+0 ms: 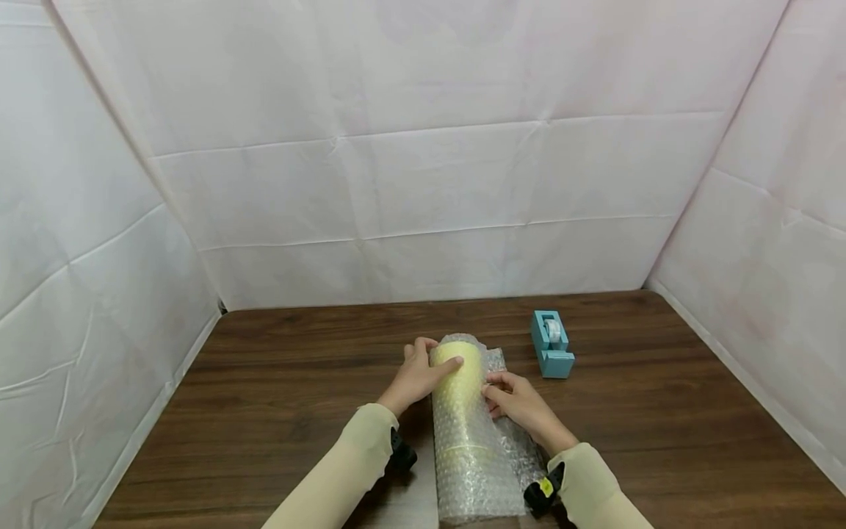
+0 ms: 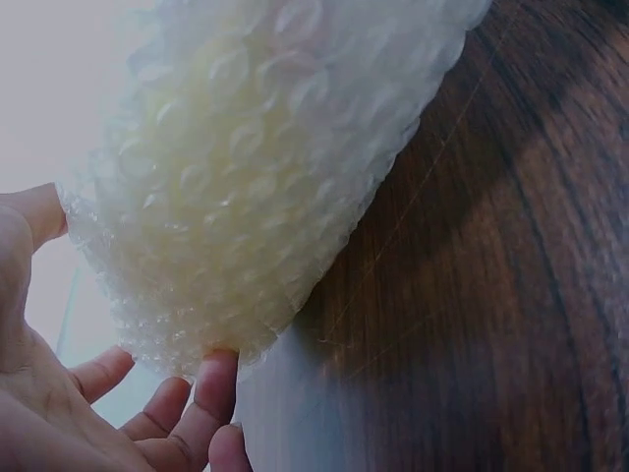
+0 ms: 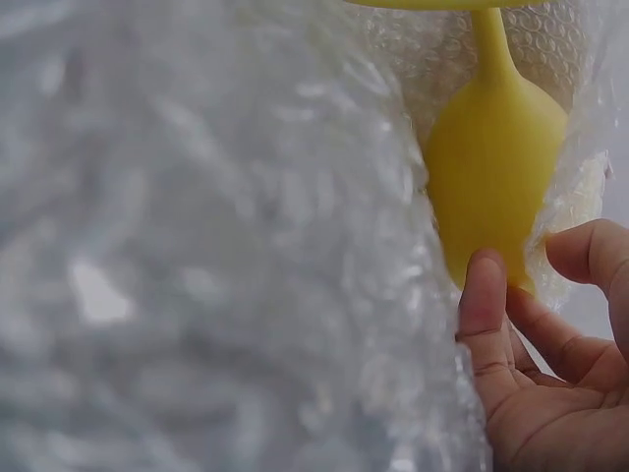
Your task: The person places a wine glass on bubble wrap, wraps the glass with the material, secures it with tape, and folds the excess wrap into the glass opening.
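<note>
One yellow goblet [image 3: 496,162] lies on its side within one length of bubble wrap [image 1: 476,485], at the middle of the bench [image 1: 284,411], with the wrap reaching back from the near edge. The left hand [image 1: 418,376] grips the wrapped far end, its thumb over the yellow. The right hand [image 1: 521,405] holds the wrap's right side narrowly, its thumb at the wrap's edge and a fingertip against the goblet. One blue tape dispenser [image 1: 555,364] with one roll of clear tape [image 1: 552,330] stands near the far edge, right of centre. Two black cameras [image 1: 400,454] sit on the wrists; the right one's yellow mark [image 1: 546,486] is too small to read.
</note>
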A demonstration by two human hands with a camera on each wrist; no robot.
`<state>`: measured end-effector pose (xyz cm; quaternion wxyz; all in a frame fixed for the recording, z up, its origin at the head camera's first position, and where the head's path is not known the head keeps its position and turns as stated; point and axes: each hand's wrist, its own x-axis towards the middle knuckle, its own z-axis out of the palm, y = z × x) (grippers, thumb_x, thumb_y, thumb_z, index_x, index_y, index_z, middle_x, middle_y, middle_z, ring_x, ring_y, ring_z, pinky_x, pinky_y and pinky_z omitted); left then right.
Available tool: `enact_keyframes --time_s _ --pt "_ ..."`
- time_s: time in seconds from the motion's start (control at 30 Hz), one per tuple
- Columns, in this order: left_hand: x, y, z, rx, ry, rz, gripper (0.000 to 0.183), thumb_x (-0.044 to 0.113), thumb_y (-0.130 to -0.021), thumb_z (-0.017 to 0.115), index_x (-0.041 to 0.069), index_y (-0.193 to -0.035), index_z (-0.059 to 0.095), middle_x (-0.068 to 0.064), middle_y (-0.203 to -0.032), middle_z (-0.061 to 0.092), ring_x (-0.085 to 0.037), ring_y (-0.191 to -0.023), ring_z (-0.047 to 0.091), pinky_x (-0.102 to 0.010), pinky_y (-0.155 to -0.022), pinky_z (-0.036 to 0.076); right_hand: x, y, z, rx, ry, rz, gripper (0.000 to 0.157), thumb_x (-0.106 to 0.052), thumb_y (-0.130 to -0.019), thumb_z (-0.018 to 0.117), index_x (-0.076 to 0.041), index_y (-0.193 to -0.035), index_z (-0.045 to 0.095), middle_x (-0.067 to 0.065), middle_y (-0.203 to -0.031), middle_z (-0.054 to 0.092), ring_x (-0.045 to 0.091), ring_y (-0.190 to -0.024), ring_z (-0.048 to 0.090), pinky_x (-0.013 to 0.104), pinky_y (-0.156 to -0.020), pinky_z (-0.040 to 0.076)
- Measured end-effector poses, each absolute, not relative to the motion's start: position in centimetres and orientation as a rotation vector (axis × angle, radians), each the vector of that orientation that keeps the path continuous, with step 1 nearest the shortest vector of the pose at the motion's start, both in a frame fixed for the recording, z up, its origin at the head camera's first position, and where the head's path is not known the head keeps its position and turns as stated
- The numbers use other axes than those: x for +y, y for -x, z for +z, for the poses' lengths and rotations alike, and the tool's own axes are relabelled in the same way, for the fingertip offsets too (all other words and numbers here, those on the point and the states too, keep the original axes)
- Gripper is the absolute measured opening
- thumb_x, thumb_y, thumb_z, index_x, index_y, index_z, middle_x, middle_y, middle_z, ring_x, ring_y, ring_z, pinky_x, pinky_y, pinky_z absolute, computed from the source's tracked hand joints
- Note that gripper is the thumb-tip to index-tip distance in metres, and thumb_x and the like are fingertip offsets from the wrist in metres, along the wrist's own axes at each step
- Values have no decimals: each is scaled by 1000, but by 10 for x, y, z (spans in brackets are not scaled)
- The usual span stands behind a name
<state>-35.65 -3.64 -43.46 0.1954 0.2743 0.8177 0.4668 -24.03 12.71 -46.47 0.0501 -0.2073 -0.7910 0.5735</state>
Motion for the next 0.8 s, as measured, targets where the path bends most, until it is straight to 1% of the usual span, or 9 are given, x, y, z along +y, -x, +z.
enact_keyframes --time_s 0.07,0.13,0.23,0.3,0.37,0.47,0.57,0.7,0.8 --pt "-37 358 -435 2299 -788 1306 67 59 -81 54 12 -125 36 -15 -114 35 -29 -92 50 -40 -75 43 127 240 -464 -2410 634 1746 35 -21 -89 57 -2 -118 53 11 -87 57 20 -71 57 33 -64 51" --pt "-38 359 -436 2293 -813 1304 63 59 -83 50 12 -125 37 -16 -116 35 -29 -94 50 -41 -76 43 127 240 -465 -2412 633 1746 34 -20 -89 57 -2 -117 54 11 -87 57 20 -71 57 33 -64 51" --pt "-40 361 -436 2264 -848 1316 57 55 -87 46 13 -124 38 -18 -121 34 -31 -106 46 -45 -82 42 127 240 -465 -2416 632 1743 32 -20 -90 57 -2 -117 55 11 -87 57 20 -71 57 33 -64 51" --pt "-42 361 -436 2239 -859 1329 52 52 -89 46 14 -124 38 -20 -125 32 -32 -114 42 -48 -85 41 127 240 -466 -2419 633 1741 32 -20 -90 57 -2 -117 55 11 -87 57 20 -71 57 32 -64 51" --pt "-44 361 -435 2212 -866 1350 48 46 -90 47 14 -125 39 -21 -126 31 -33 -118 38 -49 -86 40 127 241 -466 -2419 636 1738 33 -20 -90 56 -2 -117 55 11 -88 57 19 -71 57 32 -64 51" --pt "-46 361 -433 2192 -862 1354 44 40 -90 48 15 -125 40 -19 -125 32 -32 -115 39 -48 -84 40 127 241 -467 -2417 645 1735 33 -20 -89 57 -2 -117 55 11 -88 58 19 -71 57 32 -64 51" --pt "-47 361 -433 2180 -863 1350 42 36 -89 48 16 -125 41 -18 -122 33 -30 -109 41 -44 -80 39 127 240 -467 -2414 653 1734 33 -21 -89 57 -2 -117 55 10 -88 58 19 -71 57 32 -63 51" --pt "-47 361 -436 2184 -887 1345 43 35 -88 50 16 -125 41 -17 -119 34 -28 -100 43 -39 -74 39 127 239 -466 -2409 652 1741 34 -20 -89 57 -2 -118 55 10 -88 58 19 -72 57 32 -63 51" --pt "-48 361 -438 2187 -906 1345 45 37 -88 51 17 -127 40 -16 -119 34 -28 -102 43 -40 -75 40 128 238 -467 -2400 639 1749 33 -18 -89 57 -1 -118 54 11 -89 58 19 -72 57 32 -63 51"
